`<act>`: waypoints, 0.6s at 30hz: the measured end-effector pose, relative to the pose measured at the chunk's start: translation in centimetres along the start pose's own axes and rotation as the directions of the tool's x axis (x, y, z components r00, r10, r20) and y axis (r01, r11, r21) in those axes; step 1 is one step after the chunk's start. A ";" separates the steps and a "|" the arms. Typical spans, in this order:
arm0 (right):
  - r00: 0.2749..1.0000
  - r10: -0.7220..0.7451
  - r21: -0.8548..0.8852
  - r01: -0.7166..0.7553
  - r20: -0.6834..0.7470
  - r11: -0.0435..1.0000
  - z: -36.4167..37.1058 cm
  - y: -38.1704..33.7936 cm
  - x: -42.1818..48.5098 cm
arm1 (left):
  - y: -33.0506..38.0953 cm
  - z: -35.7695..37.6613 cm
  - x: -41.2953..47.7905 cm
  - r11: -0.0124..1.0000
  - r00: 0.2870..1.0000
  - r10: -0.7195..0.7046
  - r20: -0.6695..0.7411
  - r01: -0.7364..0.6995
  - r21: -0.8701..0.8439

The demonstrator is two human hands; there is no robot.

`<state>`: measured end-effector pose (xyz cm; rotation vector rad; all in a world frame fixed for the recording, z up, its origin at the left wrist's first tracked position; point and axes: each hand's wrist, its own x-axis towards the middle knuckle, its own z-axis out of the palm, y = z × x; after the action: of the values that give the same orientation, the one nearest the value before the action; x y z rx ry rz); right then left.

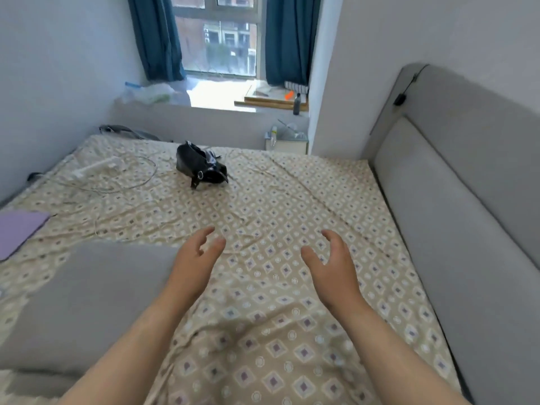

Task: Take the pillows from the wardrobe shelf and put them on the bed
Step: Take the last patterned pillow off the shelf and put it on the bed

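A grey pillow (pixel 84 305) lies flat on the bed (pixel 277 206), at the lower left of the patterned beige sheet. My left hand (pixel 194 264) hovers over the pillow's right edge, fingers apart and holding nothing. To its right, my right hand (pixel 333 267) is held above the bare sheet, also spread and empty. Both forearms reach in from the bottom of the view. The wardrobe is out of sight.
A black bag (pixel 201 168) sits mid-bed, with a white cable and charger (pixel 111 173) to its left. A purple flat item (pixel 19 229) lies at the left edge. The grey padded headboard (pixel 455 206) runs along the right. A window sill (pixel 263 100) with clutter is behind.
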<state>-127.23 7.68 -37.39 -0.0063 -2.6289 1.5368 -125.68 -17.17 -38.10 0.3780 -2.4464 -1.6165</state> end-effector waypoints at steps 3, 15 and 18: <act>0.992 -0.126 0.074 0.126 0.003 0.989 -1.5 -9.3 -0.2 | 7.4 -5.9 -1.5 0.988 0.993 0.109 -0.048 -0.113 -0.106; 0.796 -0.575 0.372 0.484 0.188 0.792 1.2 -33.6 -6.4 | 21.2 -27.0 -14.1 0.956 0.784 0.233 -0.575 -0.292 -0.011; 0.671 -0.682 0.476 0.517 0.290 0.711 2.8 -37.3 -10.4 | 22.4 -30.8 -20.5 0.965 0.680 0.218 -0.700 -0.257 0.051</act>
<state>-115.47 -13.63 -7.10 1.2787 -2.1591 1.8405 -99.73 -29.30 -5.77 0.5232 -1.7705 -1.1270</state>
